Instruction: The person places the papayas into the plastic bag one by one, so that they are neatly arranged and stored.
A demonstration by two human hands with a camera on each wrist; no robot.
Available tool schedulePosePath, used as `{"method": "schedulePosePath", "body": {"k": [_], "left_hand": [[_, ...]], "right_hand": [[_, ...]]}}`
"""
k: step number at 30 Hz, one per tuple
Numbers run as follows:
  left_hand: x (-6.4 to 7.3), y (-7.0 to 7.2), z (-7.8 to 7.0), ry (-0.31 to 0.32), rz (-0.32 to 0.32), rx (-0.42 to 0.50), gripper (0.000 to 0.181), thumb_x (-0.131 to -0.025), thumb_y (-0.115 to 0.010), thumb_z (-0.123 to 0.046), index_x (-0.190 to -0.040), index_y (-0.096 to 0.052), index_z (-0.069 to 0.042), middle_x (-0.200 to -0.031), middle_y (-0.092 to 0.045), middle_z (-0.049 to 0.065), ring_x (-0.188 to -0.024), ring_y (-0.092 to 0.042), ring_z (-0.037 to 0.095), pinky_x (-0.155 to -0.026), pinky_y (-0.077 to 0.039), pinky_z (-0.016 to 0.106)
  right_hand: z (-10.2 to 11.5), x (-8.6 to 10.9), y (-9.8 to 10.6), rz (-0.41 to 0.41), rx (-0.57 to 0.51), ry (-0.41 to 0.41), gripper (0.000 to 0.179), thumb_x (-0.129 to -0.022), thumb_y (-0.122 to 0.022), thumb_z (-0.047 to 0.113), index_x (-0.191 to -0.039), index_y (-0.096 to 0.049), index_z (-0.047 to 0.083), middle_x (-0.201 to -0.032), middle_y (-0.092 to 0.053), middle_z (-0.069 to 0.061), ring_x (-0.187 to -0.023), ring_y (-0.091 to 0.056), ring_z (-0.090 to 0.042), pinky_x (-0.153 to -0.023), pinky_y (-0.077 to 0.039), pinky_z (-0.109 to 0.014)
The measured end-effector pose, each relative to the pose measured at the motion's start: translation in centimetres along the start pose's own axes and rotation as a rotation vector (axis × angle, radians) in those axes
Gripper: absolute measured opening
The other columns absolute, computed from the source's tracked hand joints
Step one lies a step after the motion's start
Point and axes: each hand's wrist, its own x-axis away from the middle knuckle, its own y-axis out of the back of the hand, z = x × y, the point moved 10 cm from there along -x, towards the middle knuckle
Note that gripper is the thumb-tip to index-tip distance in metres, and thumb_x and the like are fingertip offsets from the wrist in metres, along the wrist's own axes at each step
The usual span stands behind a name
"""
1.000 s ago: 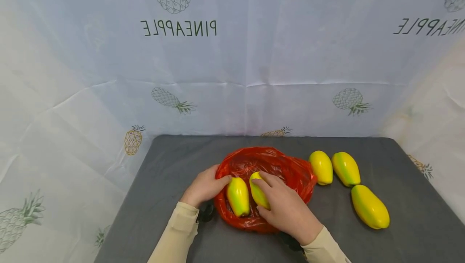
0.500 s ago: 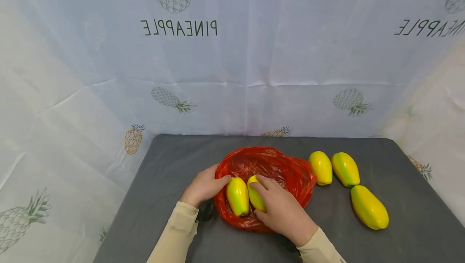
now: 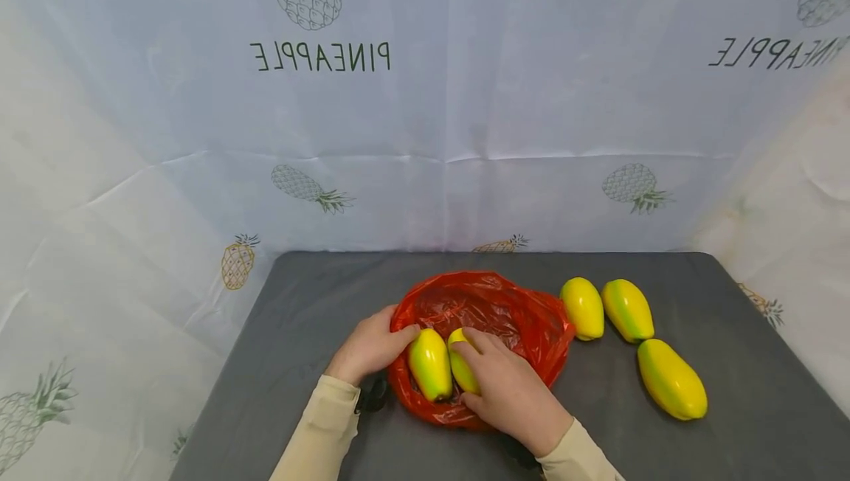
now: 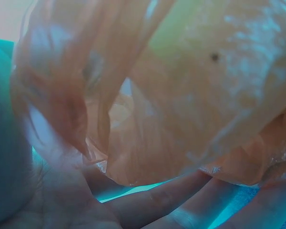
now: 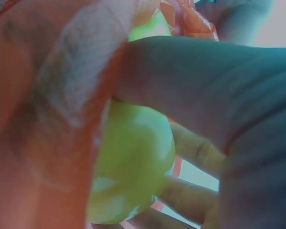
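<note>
A red plastic bag lies with its mouth spread wide on the table. My left hand holds its left rim, thumb inside and fingers outside; the left wrist view shows those fingers under the bag's film. Just beside that thumb, a yellow-green papaya rests in the bag. My right hand reaches over the near right rim and grips a second papaya, close against the first. Seen from the right wrist, thumb and fingers curve round this papaya, part of the bag in front.
Right of the bag are two upright-lying papayas side by side, the left papaya near the bag's edge and its neighbour. A larger papaya lies nearer. Behind the grey table hangs a pineapple-print cloth.
My right hand has shifted left and slightly toward me with its papaya, narrowing the gap to the other one in the bag. The left hand keeps its hold on the rim.
</note>
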Motion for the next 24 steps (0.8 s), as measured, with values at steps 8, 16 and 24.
{"method": "schedulePosePath", "body": {"k": [8,16,24], "left_hand": [[-0.08,-0.03,-0.04,-0.007,0.002,0.003,0.060,-0.102,-0.071,-0.038,-0.151,-0.058,-0.006,-0.124,-0.076,0.013,-0.086,-0.075,0.018,-0.078,-0.068,0.042],[-0.32,-0.07,0.02,-0.003,-0.001,-0.013,0.058,-0.102,-0.070,-0.039,-0.147,-0.059,-0.005,-0.117,-0.076,0.012,-0.080,-0.072,0.017,-0.073,-0.067,0.038],[-0.19,-0.12,0.02,0.001,0.004,-0.009,0.057,-0.102,-0.070,-0.039,-0.147,-0.060,-0.006,-0.116,-0.076,0.011,-0.080,-0.072,0.018,-0.071,-0.067,0.038]], "right_hand": [[0.12,0.03,-0.25,-0.009,0.015,0.018,0.067,-0.082,-0.095,0.030,-0.140,-0.065,0.015,-0.156,-0.058,-0.016,-0.135,-0.062,-0.037,-0.100,-0.062,-0.058],[0.23,0.00,-0.32,-0.017,0.026,0.025,0.067,-0.082,-0.095,0.030,-0.140,-0.065,0.014,-0.155,-0.058,-0.016,-0.135,-0.062,-0.037,-0.099,-0.062,-0.057],[0.09,0.00,-0.60,-0.001,0.022,0.017,0.068,-0.082,-0.095,0.034,-0.140,-0.066,0.014,-0.154,-0.059,-0.015,-0.134,-0.062,-0.036,-0.101,-0.062,-0.058]]}}
